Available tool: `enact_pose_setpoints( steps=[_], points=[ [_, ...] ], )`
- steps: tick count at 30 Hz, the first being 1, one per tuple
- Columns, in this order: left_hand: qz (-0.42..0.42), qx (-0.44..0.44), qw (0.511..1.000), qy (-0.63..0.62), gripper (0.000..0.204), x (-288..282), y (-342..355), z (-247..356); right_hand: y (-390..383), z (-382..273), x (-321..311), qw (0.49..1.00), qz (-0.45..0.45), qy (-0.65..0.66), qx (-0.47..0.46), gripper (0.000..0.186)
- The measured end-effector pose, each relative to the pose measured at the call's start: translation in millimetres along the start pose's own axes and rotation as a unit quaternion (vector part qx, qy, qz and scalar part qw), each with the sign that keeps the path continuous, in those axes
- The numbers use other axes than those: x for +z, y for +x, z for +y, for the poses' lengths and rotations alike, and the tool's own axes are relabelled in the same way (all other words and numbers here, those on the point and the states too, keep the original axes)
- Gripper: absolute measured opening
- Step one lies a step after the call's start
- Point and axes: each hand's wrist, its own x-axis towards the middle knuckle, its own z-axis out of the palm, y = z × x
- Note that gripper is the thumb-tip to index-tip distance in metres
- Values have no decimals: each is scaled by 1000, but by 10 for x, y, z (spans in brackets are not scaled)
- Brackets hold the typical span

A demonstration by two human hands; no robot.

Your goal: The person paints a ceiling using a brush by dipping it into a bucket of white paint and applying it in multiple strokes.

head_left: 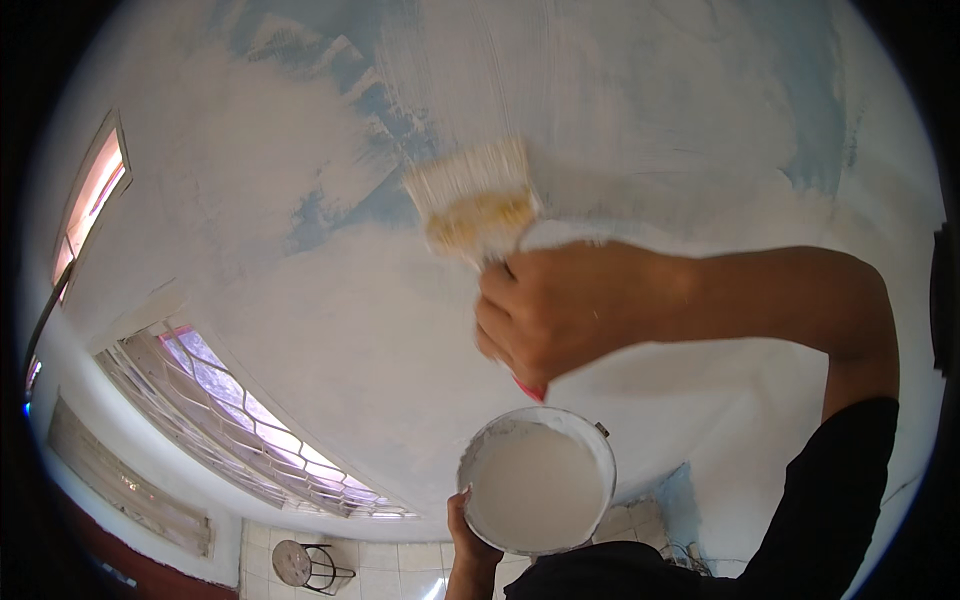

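My right hand (540, 315) is closed around the handle of a wide paintbrush (470, 200), with a red handle end showing below my fist. The brush's pale bristles, yellowish near the ferrule, are held up at the wall (600, 90), which has patchy white paint over light blue; whether they touch it I cannot tell. Below, my left hand (472, 530) grips the left side of a round bucket (535, 485) of white, milky paint.
A barred window (230, 420) is at the lower left, a narrow window (95, 185) above it, with a dark cable nearby. A round stool (295, 563) stands on the tiled floor (410, 570) beside a red-brown surface (125, 565).
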Motion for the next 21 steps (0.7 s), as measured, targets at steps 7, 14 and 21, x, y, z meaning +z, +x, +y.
enact_pose_setpoints(
  steps=[7, 14, 21],
  points=[
    [6, 2, 1000, -15, 61, 22, -66, 46, 56, 266, -479, 960, 59, 254, 104, 12],
    [-19, 74, 994, 76, 58, -88, -38, -9, 227, 1279, -794, 960, 122, 196, 156, 23],
    [7, 6, 999, -31, 56, -51, -2, -7, 331, 1248, -975, 968, 166, -121, 146, 23]
  ],
)
